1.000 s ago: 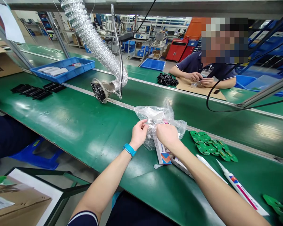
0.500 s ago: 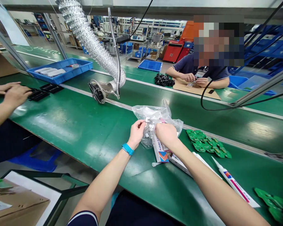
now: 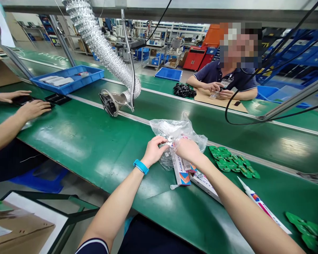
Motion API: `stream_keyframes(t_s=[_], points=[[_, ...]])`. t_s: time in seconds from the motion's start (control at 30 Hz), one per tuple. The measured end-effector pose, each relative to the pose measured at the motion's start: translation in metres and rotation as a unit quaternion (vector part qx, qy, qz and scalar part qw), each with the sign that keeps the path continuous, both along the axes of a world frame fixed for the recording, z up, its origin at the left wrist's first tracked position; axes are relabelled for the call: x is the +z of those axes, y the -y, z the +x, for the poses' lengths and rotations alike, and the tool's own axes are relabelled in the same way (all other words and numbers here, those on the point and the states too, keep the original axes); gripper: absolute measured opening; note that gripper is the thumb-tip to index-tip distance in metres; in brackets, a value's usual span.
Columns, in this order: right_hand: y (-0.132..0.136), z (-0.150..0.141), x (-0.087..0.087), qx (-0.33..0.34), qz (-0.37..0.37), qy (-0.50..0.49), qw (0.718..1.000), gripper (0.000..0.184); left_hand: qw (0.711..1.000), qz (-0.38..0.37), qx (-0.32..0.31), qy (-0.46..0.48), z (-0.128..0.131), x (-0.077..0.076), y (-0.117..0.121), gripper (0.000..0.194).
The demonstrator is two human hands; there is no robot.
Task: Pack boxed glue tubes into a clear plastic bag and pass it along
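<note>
Over a clear plastic bag (image 3: 161,126) on the green bench, my two hands meet. My left hand (image 3: 154,151), with a blue band at the wrist, pinches with thumb and forefinger at the white end of a small glue tube (image 3: 171,144) with red and blue print. My right hand (image 3: 189,150) is closed round the tube's other side; its fingertips are mostly hidden. Beneath my hands lies a printed glue box (image 3: 180,171), and a small translucent nozzle (image 3: 175,186) rests at its near end. Another long box (image 3: 205,185) is partly under my right forearm.
Green circuit boards (image 3: 231,160) and a nozzled glue tube (image 3: 262,204) lie to the right. A fan on a silver duct (image 3: 110,102) hangs ahead. A blue tray (image 3: 69,79) stands back left. Two co-workers work nearby, one's hand (image 3: 33,109) on black trays, another across the bench.
My left hand has shifted slightly down and right, its fingers now at the tube's end. More of the tube's print shows. The left co-worker's hands have moved right over the black trays.
</note>
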State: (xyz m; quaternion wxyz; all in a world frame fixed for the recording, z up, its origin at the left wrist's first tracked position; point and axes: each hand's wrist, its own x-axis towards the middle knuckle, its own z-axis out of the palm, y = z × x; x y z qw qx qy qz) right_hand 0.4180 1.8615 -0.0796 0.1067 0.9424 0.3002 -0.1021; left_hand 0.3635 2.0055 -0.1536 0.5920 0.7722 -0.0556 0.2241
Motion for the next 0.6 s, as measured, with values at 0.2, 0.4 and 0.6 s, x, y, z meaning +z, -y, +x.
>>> stream_keyframes(t_s=[0.2,0.4,0.6], points=[[0.0018,0.0027,0.0019,0.010,0.028,-0.028,0.999,0.036,1.000,-0.015,-0.008,0.026,0.0003,-0.0016,-0.0028,0.005],[0.0032,0.0053,0.0071,-0.003,0.032,-0.066,0.997,0.034,0.996,-0.070,-0.057,0.011,0.0024,-0.0033,-0.0083,0.012],[0.0041,0.0033,0.0026,-0.009,0.034,-0.055,0.998,0.034,0.995,-0.073,-0.066,-0.003,0.0029,-0.0026,-0.0086,0.014]])
